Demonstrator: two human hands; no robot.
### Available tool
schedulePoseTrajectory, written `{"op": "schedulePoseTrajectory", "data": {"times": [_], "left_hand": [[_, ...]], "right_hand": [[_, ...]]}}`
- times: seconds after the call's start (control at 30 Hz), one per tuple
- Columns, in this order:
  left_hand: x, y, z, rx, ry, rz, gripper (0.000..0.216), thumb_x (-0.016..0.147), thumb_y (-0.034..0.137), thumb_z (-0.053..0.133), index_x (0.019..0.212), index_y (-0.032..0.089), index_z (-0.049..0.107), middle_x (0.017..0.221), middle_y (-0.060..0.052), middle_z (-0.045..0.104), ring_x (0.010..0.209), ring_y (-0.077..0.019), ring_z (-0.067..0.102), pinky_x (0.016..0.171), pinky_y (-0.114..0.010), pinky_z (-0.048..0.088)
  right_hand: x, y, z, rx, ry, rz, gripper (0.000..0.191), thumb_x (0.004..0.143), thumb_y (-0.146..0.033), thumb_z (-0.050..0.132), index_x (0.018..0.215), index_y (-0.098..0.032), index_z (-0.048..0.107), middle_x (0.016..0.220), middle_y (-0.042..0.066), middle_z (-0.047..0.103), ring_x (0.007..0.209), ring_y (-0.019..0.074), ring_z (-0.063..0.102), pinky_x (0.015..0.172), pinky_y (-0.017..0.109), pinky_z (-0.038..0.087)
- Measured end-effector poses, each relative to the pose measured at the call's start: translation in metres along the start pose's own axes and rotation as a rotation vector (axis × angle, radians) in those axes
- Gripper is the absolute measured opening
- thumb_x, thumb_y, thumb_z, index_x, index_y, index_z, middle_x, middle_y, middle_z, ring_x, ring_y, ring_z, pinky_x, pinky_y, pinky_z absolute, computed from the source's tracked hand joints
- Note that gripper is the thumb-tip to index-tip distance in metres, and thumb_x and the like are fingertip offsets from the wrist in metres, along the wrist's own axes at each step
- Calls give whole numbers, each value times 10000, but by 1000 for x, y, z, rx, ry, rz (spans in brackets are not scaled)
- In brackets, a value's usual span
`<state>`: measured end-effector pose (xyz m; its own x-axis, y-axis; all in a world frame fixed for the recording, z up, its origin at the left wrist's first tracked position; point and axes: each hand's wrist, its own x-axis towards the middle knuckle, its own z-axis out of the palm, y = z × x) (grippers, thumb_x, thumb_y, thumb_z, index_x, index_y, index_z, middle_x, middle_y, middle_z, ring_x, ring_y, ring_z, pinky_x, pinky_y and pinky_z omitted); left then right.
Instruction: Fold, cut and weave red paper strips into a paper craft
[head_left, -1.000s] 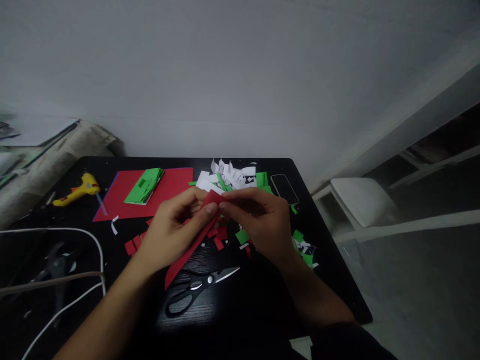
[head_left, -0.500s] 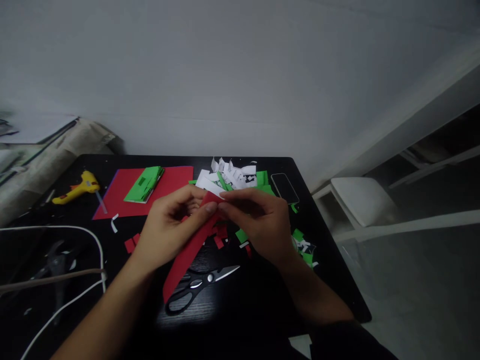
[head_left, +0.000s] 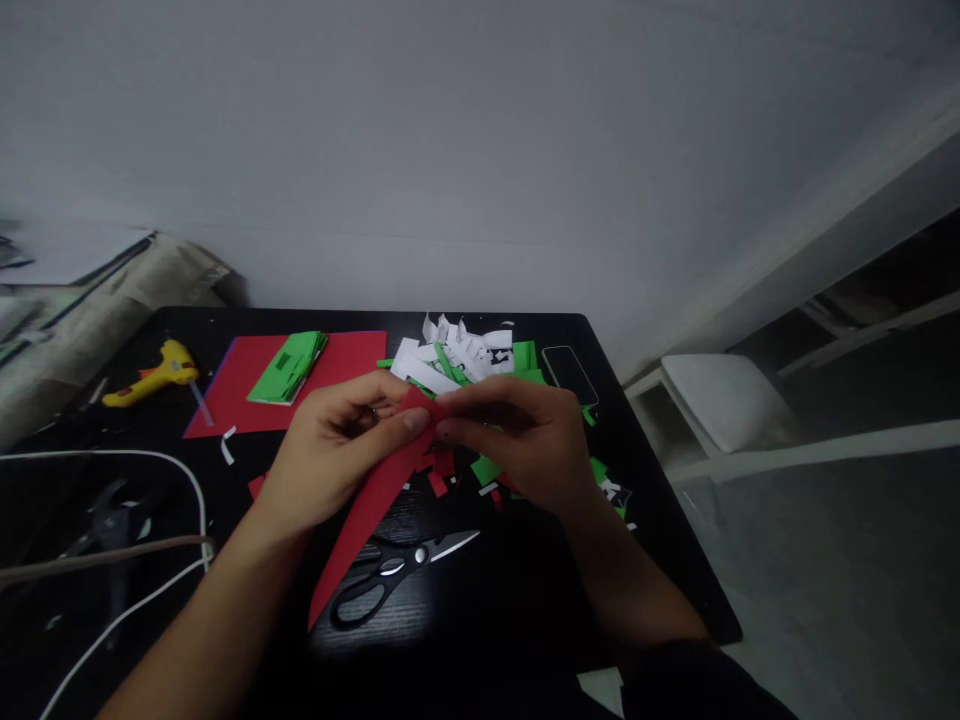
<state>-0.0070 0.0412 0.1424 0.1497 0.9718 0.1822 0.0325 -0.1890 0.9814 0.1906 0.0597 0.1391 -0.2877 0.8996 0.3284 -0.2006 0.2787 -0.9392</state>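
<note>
Head view, red paper (head_left: pixel 369 506), lengthwise down-left

No text, label, brand, number or sign can be read anywhere. On the yellow plastic glue gun (head_left: pixel 174 362) a small reddish patch is too blurred to tell whether it bears lettering, and the dark rectangle on the folded stack of bright green paper (head_left: pixel 294 366) is likewise too indistinct to make out. Dark spots among the heaped, curled white paper scraps (head_left: pixel 472 352) could be print or gaps; which one cannot be told.
</note>
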Motion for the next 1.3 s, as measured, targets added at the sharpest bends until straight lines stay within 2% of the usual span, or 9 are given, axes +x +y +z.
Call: {"op": "schedulePoseTrajectory", "data": {"times": [0.33, 0.63, 0.8, 1.1, 1.3], "left_hand": [[-1, 0, 0, -132, -44, -86, 115, 887, 256, 777, 783, 207, 764, 695, 3, 726, 608, -99, 661, 573, -182, 520], [-1, 7, 1, -125, -12, -129, 155, 860, 294, 775, 732, 210, 752, 623, 10, 702, 517, -104, 605, 481, -196, 456], [-1, 6, 2, -118, -8, -125, 159, 855, 286, 784, 722, 206, 748, 613, 11, 691, 527, -99, 599, 495, -193, 455], [-1, 5, 1, -77, -3, -92, 127, 847, 252, 787, 732, 209, 758, 631, 15, 697, 561, -111, 617, 534, -208, 492], [-2, 2, 1, -86, 14, -91, 117, 846, 259, 791, 742, 219, 755, 634, 20, 698, 539, -103, 604, 502, -202, 468]], "right_hand": [[1, 1, -1, -77, -35, -121, 175, 805, -209, 881, 946, -298, 828, 905, -10, 817, 822, 169, 772, 756, 322, 673], [3, 4, -3, -101, -21, -162, 220, 805, -214, 885, 981, -334, 829, 910, -15, 810, 817, 172, 760, 748, 343, 664], [3, 6, -4, -116, -49, -229, 297, 813, -126, 865, 1005, -349, 830, 926, -27, 805, 840, 157, 757, 777, 326, 649], [2, 4, -4, -164, -49, -240, 209, 846, -203, 848, 994, -349, 834, 933, -21, 815, 834, 170, 766, 774, 337, 658], [2, 4, -4, -188, -51, -247, 258, 832, -164, 852, 1003, -356, 832, 945, -27, 821, 834, 173, 770, 779, 343, 658]]}}
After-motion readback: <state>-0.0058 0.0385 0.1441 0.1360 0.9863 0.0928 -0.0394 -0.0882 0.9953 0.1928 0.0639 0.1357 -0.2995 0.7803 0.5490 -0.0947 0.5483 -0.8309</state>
